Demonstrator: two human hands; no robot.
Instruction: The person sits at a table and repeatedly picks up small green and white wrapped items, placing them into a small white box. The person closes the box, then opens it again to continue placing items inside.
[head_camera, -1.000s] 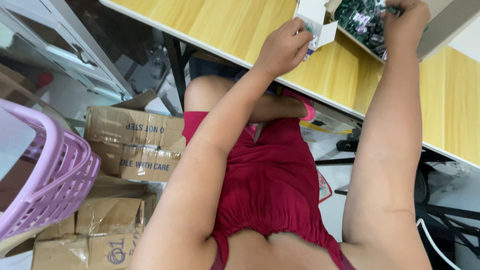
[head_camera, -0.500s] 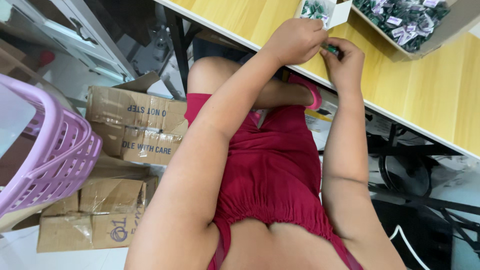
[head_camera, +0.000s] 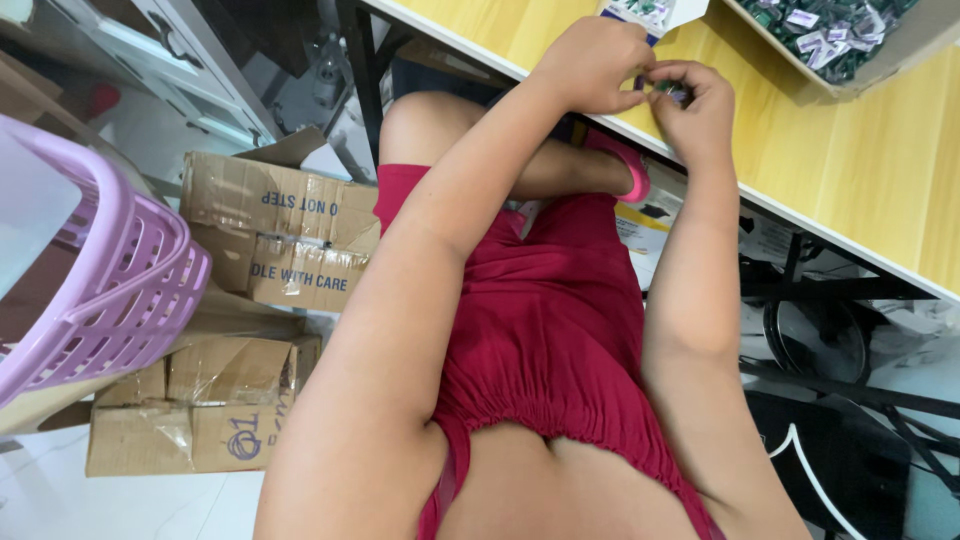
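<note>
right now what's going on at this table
A seated person in a red garment has both hands together at the edge of a yellow wooden table. The left hand and right hand pinch a small dark green item between their fingertips; each grip is closed on it. Just beyond the hands stands a small white box with similar green pieces in it, and a larger cardboard tray holds a heap of them. On the floor to the left are taped cardboard cartons and a lilac plastic basket.

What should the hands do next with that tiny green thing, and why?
Probably drop the small green piece, pinched between the left hand and right hand, into the small white box just above, which already holds similar pieces.
</note>
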